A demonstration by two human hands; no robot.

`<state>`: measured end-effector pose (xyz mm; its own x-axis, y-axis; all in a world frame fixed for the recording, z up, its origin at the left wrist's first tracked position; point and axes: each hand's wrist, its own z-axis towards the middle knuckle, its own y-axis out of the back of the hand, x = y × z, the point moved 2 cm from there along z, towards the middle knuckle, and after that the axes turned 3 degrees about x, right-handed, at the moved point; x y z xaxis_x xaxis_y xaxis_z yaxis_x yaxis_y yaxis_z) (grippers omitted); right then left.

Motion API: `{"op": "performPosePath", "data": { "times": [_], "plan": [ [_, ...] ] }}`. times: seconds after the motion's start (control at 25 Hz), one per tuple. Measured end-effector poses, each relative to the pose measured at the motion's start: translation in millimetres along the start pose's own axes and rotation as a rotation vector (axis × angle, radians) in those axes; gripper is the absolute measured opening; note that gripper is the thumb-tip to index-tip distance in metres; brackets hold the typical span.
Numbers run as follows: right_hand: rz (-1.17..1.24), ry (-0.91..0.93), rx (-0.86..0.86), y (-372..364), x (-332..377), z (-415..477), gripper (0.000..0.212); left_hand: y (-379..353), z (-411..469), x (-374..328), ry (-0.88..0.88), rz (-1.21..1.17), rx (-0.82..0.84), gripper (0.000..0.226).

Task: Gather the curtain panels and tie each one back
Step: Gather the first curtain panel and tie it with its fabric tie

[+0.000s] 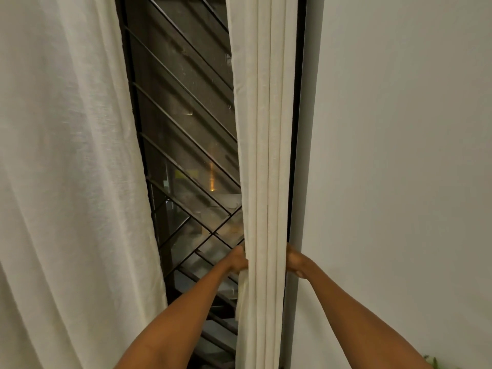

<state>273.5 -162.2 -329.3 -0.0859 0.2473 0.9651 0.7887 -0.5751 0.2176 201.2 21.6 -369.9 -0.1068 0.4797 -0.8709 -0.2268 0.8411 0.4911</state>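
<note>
A cream curtain panel (266, 145) hangs gathered into narrow vertical folds at the right edge of the window. My left hand (238, 259) grips its left edge from the window side. My right hand (295, 262) reaches behind its right side next to the window frame, fingers hidden by the cloth. A second, wider white curtain panel (69, 169) hangs loose on the left, untouched. No tieback is visible.
Between the panels is a dark window (186, 134) with a diagonal black metal grille. A plain pale wall (399, 155) fills the right side. A bit of green plant (432, 362) shows at the bottom right corner.
</note>
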Motion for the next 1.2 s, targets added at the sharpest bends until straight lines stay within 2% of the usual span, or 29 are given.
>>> {"op": "performPosePath", "data": {
  "times": [0.16,0.28,0.36,0.44,0.52,0.64,0.72,0.76,0.84,0.92,1.0,1.08,1.16,1.2],
  "plan": [
    [0.017,-0.021,-0.026,-7.7,8.6,-16.4,0.025,15.8,7.5,17.6,0.078,0.134,-0.041,0.03],
    [-0.009,-0.026,-0.063,-14.0,9.6,-21.4,0.023,16.8,-6.6,16.6,0.163,0.401,-0.045,0.021],
    [0.079,0.019,-0.075,-11.7,14.4,-26.9,0.03,20.9,-24.2,7.8,0.256,0.56,-0.044,0.021],
    [0.259,0.099,-0.061,-7.2,24.8,-33.8,0.042,29.5,-34.0,-1.7,0.289,0.436,0.009,0.029],
    [0.352,0.156,-0.007,-8.1,40.2,-45.1,0.044,42.5,-37.2,-6.8,0.314,0.405,0.091,0.046],
    [0.405,0.226,0.002,-14.9,51.8,-52.1,0.04,55.3,-47.9,-13.6,0.322,0.532,0.119,0.035],
    [0.459,0.281,-0.053,-20.4,51.2,-55.0,0.047,54.1,-53.5,-5.0,0.207,0.431,0.02,0.013],
    [0.491,0.288,-0.096,-23.4,47.0,-56.9,0.053,50.0,-59.0,3.1,0.16,0.368,-0.048,0.008],
    [0.534,0.302,-0.129,-31.5,34.1,-60.5,0.054,35.9,-66.8,24.2,0.141,0.303,-0.186,0.035],
    [0.542,0.314,-0.149,-38.6,16.1,-59.7,0.053,22.1,-72.5,36.0,0.168,0.249,-0.29,0.044],
    [0.541,0.336,-0.266,-43.9,0.7,-59.5,0.05,13.6,-72.8,41.8,0.18,0.192,-0.296,0.032],
    [0.487,0.394,-0.551,-51.1,-14.1,-65.1,0.041,10.4,-74.6,44.6,0.225,0.102,-0.233,0.012],
    [0.318,0.517,-0.83,-62.1,-21.3,-82.8,0.039,4.7,-80.1,51.7,0.284,0.035,-0.154,0.015],
    [0.205,0.604,-0.874,-72.2,-21.5,-92.4,0.034,-1.3,-85.9,53.7,0.294,0.007,-0.123,0.019]
  ]
}}
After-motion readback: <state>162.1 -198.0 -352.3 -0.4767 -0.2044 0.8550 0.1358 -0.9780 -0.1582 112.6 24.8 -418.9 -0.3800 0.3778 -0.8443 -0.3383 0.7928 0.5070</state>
